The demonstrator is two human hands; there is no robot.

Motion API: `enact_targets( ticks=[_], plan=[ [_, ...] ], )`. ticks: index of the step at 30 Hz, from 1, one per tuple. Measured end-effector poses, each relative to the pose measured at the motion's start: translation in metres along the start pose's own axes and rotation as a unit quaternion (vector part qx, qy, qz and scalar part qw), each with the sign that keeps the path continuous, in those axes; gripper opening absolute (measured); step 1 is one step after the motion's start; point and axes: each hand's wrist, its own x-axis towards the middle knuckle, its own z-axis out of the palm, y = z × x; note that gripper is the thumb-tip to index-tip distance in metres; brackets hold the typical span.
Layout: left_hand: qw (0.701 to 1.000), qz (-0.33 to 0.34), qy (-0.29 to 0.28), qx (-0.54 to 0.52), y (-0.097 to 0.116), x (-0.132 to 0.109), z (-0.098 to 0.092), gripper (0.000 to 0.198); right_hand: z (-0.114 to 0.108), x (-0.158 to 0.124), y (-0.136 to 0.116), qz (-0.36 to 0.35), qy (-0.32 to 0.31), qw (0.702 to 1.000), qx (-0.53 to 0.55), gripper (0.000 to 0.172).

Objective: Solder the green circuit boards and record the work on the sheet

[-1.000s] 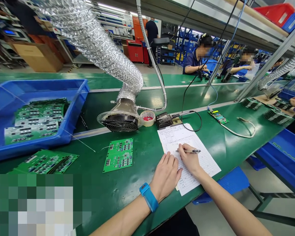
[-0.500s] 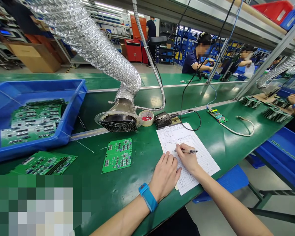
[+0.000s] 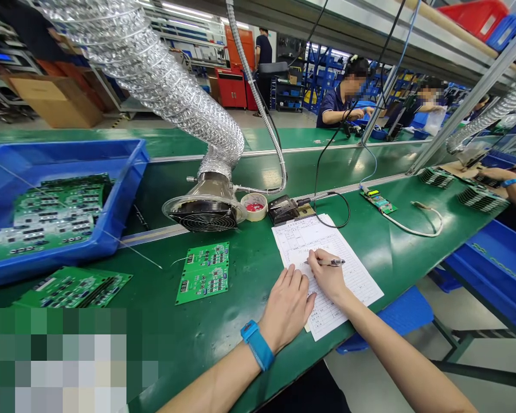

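Right hand point(image 3: 329, 279) pinched a slim ballpoint pen point(image 3: 332, 263), tip on a printed paper form point(image 3: 313, 235). Left hand point(image 3: 287, 310) lay open, flat on the form's edge, blue wrist strap point(image 3: 258, 346) around its wrist. Form sat on glossy green bench mat point(image 3: 223, 338), near two green circuit boards point(image 3: 203, 273). Hands and pen nearly unchanged from earlier frame; view drifted slightly.

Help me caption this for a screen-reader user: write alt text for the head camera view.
A person's right hand writes with a pen on a printed form lying on a green workbench, with the left hand at the form's edge. Green circuit boards lie to the left, with more in a blue tray.
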Motion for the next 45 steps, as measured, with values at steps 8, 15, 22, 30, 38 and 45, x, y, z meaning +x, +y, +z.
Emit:
enact_targets(
  ticks=[8,15,22,30,38,45],
  plan=[
    [1.000,0.002,0.002,-0.003,-0.001,-0.001,0.000,0.028,0.003,-0.002,0.005,0.010,0.008,1.000,0.014,0.043],
    [1.000,0.002,0.005,-0.009,0.000,0.000,0.000,0.026,0.003,-0.001,0.003,0.011,0.008,1.000,0.016,0.044],
    [0.999,-0.007,0.016,-0.028,-0.001,-0.002,0.002,0.023,0.003,-0.002,0.003,0.003,0.022,1.000,0.016,0.041],
    [1.000,-0.005,0.009,-0.013,0.000,-0.001,0.001,0.022,0.001,-0.002,0.004,-0.005,0.058,0.998,0.005,0.041],
    [0.999,-0.019,0.014,0.021,0.003,-0.001,-0.005,0.022,-0.058,0.001,0.010,0.006,0.115,0.993,-0.031,0.046],
    [0.996,0.081,0.027,-0.039,0.000,-0.003,-0.006,0.042,-0.063,0.005,0.016,0.059,0.018,0.996,0.068,0.045]
  ],
)
